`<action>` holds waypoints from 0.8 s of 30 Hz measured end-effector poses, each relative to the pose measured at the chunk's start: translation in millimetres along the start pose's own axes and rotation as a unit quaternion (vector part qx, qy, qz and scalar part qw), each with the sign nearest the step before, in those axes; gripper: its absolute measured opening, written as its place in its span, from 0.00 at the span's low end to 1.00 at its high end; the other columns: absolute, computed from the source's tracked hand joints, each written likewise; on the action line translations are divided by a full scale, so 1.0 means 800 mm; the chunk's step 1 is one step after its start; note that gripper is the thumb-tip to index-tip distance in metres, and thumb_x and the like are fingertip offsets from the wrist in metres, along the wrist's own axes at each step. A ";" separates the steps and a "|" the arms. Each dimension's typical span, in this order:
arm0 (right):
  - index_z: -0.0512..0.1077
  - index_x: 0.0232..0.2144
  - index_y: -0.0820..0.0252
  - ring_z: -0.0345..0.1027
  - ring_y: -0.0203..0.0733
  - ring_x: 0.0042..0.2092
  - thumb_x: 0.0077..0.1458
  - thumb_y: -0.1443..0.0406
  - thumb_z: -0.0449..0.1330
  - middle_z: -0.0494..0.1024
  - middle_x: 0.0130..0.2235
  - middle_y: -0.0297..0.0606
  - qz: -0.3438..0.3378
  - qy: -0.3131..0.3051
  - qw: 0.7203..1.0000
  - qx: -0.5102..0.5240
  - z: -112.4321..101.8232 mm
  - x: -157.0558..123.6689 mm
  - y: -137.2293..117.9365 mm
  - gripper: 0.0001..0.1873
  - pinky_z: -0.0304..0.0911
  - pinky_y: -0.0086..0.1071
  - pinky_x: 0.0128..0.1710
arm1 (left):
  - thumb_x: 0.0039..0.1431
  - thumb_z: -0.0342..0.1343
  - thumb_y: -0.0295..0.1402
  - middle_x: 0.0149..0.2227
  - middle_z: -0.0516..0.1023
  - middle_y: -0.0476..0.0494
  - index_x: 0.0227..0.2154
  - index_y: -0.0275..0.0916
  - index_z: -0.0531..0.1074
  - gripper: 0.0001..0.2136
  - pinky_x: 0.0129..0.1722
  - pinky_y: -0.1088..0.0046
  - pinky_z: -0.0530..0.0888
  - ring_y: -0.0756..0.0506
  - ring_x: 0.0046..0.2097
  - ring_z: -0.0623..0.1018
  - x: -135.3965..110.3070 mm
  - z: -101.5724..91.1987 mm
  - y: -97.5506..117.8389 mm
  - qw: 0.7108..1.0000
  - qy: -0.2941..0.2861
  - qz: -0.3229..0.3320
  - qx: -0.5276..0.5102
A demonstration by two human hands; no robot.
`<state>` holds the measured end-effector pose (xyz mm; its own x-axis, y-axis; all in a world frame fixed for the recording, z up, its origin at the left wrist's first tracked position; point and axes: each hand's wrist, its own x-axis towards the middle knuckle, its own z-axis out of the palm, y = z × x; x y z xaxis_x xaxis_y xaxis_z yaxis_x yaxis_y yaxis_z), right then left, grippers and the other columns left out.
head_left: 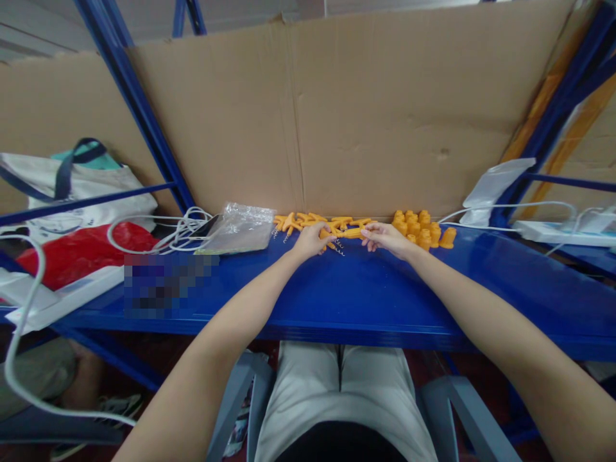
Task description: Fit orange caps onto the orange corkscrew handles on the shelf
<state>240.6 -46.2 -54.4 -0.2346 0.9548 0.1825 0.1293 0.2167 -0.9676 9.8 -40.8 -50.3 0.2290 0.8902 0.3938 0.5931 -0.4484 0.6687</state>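
Orange winged corkscrews [290, 222] with bare metal spirals lie in a row along the back of the blue table. My left hand [312, 240] is closed around one orange corkscrew [350, 233] at the row's front. From the other side, the fingers of my right hand [387, 239] pinch the right end of that same piece. Metal spirals show just below and right of my left fingers. Close beyond my right hand stands a cluster of orange cup-shaped parts [423, 239]. My fingers hide some of the held piece.
A tall cardboard sheet [385, 115] backs the blue table [366, 295]. To the left are a clear plastic bag [243, 230], coiled white cables [185, 231], a red bag [81, 250] and a white tote [91, 192]. A power strip [568, 232] sits at right.
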 end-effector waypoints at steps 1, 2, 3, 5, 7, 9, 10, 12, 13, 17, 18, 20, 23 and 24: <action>0.71 0.33 0.60 0.67 0.30 0.22 0.54 0.61 0.68 0.77 0.24 0.34 -0.003 0.000 1.000 -0.001 0.001 0.000 -0.001 0.11 0.64 0.23 0.22 | 0.57 0.63 0.31 0.16 0.68 0.58 0.34 0.37 0.68 0.09 0.16 0.83 0.64 0.53 0.16 0.71 0.000 0.000 0.000 1.000 0.004 0.003 0.001; 0.71 0.32 0.61 0.67 0.29 0.21 0.54 0.60 0.68 0.76 0.23 0.34 -0.005 0.001 1.000 -0.003 0.001 0.000 -0.001 0.11 0.64 0.23 0.22 | 0.57 0.63 0.30 0.16 0.67 0.59 0.34 0.37 0.68 0.08 0.16 0.83 0.64 0.54 0.16 0.71 0.000 0.000 -0.001 1.000 0.008 0.008 0.001; 0.71 0.31 0.61 0.66 0.29 0.21 0.54 0.60 0.68 0.76 0.23 0.34 -0.008 0.003 1.000 -0.004 0.002 0.000 -0.001 0.11 0.64 0.23 0.22 | 0.57 0.63 0.30 0.16 0.67 0.59 0.34 0.37 0.68 0.08 0.15 0.83 0.63 0.54 0.16 0.71 0.000 0.001 -0.002 1.000 0.011 0.014 0.002; 0.71 0.29 0.61 0.66 0.29 0.20 0.54 0.59 0.67 0.76 0.23 0.34 -0.012 0.003 1.000 -0.009 0.003 0.000 -0.002 0.12 0.63 0.23 0.21 | 0.57 0.63 0.30 0.16 0.67 0.59 0.34 0.37 0.69 0.08 0.16 0.83 0.63 0.54 0.16 0.71 0.000 0.001 -0.003 1.000 0.014 0.022 0.004; 0.70 0.28 0.61 0.65 0.29 0.20 0.55 0.58 0.67 0.76 0.23 0.35 -0.012 0.004 1.000 -0.018 0.004 -0.001 -0.003 0.14 0.62 0.23 0.21 | 0.57 0.63 0.31 0.16 0.68 0.58 0.35 0.37 0.70 0.07 0.17 0.82 0.64 0.53 0.16 0.71 0.000 0.001 -0.003 1.000 0.010 0.017 0.007; 0.69 0.27 0.61 0.65 0.30 0.20 0.56 0.58 0.66 0.75 0.22 0.35 -0.009 0.007 1.000 -0.027 0.004 -0.001 -0.004 0.14 0.61 0.24 0.20 | 0.58 0.62 0.31 0.17 0.68 0.57 0.37 0.36 0.71 0.07 0.17 0.81 0.65 0.53 0.17 0.71 0.000 0.000 -0.001 1.000 -0.003 0.003 0.014; 0.68 0.27 0.60 0.65 0.30 0.20 0.56 0.57 0.65 0.75 0.21 0.34 -0.007 0.009 0.999 -0.031 0.005 -0.001 -0.004 0.15 0.61 0.24 0.20 | 0.58 0.61 0.32 0.17 0.69 0.56 0.37 0.36 0.71 0.07 0.18 0.80 0.66 0.52 0.16 0.71 0.000 0.000 0.000 1.000 -0.014 -0.003 0.019; 0.67 0.27 0.59 0.63 0.30 0.19 0.56 0.57 0.65 0.73 0.20 0.32 -0.008 0.016 0.999 -0.044 0.005 0.000 -0.005 0.15 0.60 0.24 0.18 | 0.60 0.59 0.33 0.18 0.71 0.54 0.38 0.36 0.73 0.06 0.19 0.78 0.67 0.52 0.16 0.70 0.001 0.000 0.001 0.999 -0.036 -0.002 0.037; 0.66 0.27 0.59 0.62 0.30 0.18 0.56 0.56 0.65 0.72 0.19 0.31 -0.011 0.021 0.998 -0.054 0.005 0.000 -0.004 0.15 0.58 0.23 0.17 | 0.60 0.59 0.32 0.19 0.72 0.53 0.37 0.36 0.74 0.05 0.20 0.77 0.68 0.52 0.17 0.70 0.002 0.001 0.002 0.998 -0.042 0.009 0.050; 0.65 0.26 0.58 0.57 0.29 0.16 0.56 0.54 0.64 0.68 0.17 0.27 -0.050 0.045 0.993 -0.100 0.006 0.004 0.001 0.17 0.53 0.23 0.15 | 0.57 0.60 0.29 0.25 0.76 0.50 0.30 0.37 0.75 0.02 0.33 0.75 0.72 0.49 0.29 0.76 0.007 0.004 -0.002 0.991 -0.017 0.089 0.103; 0.64 0.26 0.57 0.56 0.29 0.16 0.56 0.52 0.63 0.67 0.17 0.27 -0.066 0.052 0.991 -0.108 0.007 0.005 0.002 0.18 0.52 0.24 0.15 | 0.57 0.60 0.29 0.26 0.77 0.49 0.30 0.37 0.75 0.02 0.35 0.74 0.72 0.49 0.31 0.76 0.008 0.004 -0.003 0.989 -0.013 0.100 0.110; 0.64 0.26 0.57 0.56 0.30 0.17 0.56 0.48 0.61 0.66 0.18 0.27 -0.101 0.070 0.985 -0.125 0.008 0.007 0.005 0.21 0.52 0.25 0.16 | 0.58 0.59 0.30 0.27 0.77 0.49 0.31 0.37 0.76 0.03 0.37 0.73 0.71 0.48 0.32 0.76 0.009 0.006 -0.005 0.987 -0.015 0.106 0.116; 0.62 0.27 0.55 0.59 0.33 0.21 0.54 0.40 0.56 0.68 0.21 0.30 -0.166 0.103 0.964 -0.179 0.010 0.007 0.007 0.26 0.54 0.28 0.21 | 0.59 0.58 0.31 0.28 0.78 0.49 0.32 0.36 0.75 0.04 0.37 0.72 0.71 0.48 0.32 0.75 0.009 0.007 -0.005 0.988 -0.014 0.110 0.111; 0.62 0.28 0.55 0.61 0.35 0.23 0.55 0.39 0.54 0.69 0.22 0.31 -0.191 0.113 0.952 -0.210 0.010 0.006 0.007 0.26 0.56 0.29 0.23 | 0.59 0.59 0.31 0.28 0.78 0.49 0.32 0.36 0.75 0.04 0.37 0.72 0.70 0.48 0.32 0.75 0.009 0.007 -0.005 0.988 -0.012 0.111 0.106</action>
<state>232.7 -41.9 -59.9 -0.1349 0.7996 0.5852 0.4616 0.5733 -0.6769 13.4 -32.6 -53.5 0.3887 0.7747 0.4988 0.6740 -0.6082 0.4193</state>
